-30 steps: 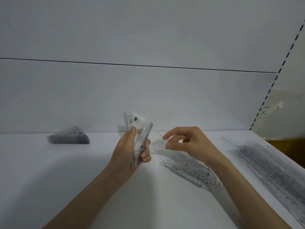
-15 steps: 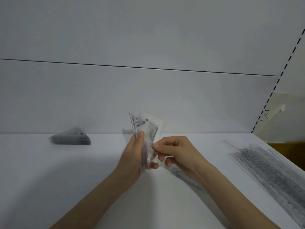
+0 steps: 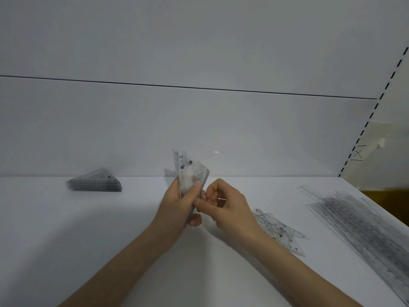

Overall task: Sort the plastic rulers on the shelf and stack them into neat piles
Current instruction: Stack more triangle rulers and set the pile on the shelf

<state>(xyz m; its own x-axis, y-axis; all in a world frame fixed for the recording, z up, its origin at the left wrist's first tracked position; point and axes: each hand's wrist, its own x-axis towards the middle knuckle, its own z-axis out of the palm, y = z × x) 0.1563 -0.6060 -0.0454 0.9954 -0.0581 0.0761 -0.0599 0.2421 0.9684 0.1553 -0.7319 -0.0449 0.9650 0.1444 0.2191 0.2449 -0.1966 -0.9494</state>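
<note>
Right hand (image 3: 228,204) joined left hand (image 3: 177,207) — gripping ruler bundle (image 3: 190,171).

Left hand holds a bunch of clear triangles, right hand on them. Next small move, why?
Probably tap the held triangles square: the left hand grips them fanned, edges uneven, with the right hand pinching their lower edge. A squared bundle would suit the triangle stack.

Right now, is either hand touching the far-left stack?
No, left hand and right hand hold the ruler bundle, apart from that stack.

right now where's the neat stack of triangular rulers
Head view: the grey stack of triangular plastic rulers sits far left on the white shelf, by the back wall.
</note>
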